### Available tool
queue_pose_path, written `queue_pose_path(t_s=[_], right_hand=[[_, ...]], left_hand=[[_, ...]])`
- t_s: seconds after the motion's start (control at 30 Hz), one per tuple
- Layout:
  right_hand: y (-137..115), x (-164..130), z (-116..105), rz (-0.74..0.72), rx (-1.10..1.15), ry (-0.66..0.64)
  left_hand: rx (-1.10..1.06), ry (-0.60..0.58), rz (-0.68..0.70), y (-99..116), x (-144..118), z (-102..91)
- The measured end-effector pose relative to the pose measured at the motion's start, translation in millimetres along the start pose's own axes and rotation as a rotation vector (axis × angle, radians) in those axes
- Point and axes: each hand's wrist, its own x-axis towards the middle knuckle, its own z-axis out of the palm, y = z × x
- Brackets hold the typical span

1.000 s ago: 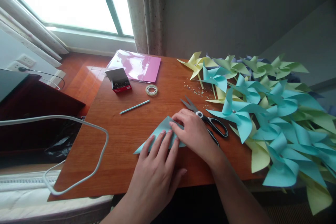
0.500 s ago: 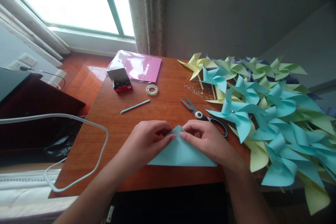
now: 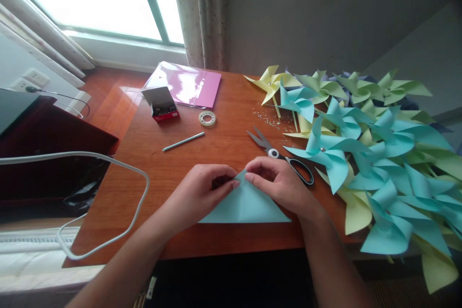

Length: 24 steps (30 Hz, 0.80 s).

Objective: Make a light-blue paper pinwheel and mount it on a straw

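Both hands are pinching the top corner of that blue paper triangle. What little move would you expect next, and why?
Probably pressing the fold flat. The left hand and right hand both pinch the top corner of the blue paper triangle, which lies on the wooden table with its long edge toward the person. The corners look lined up, so running fingers down the edges to sharpen the crease seems the likely step.
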Motion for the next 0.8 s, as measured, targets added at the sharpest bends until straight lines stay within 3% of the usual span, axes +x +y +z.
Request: queue_pose_path(t_s=[0.8], right_hand=[[1.3, -1.1, -0.3, -0.035, -0.029, 0.014]], left_hand=[[0.027, -0.008, -0.008, 0.3, 1.0, -0.4]])
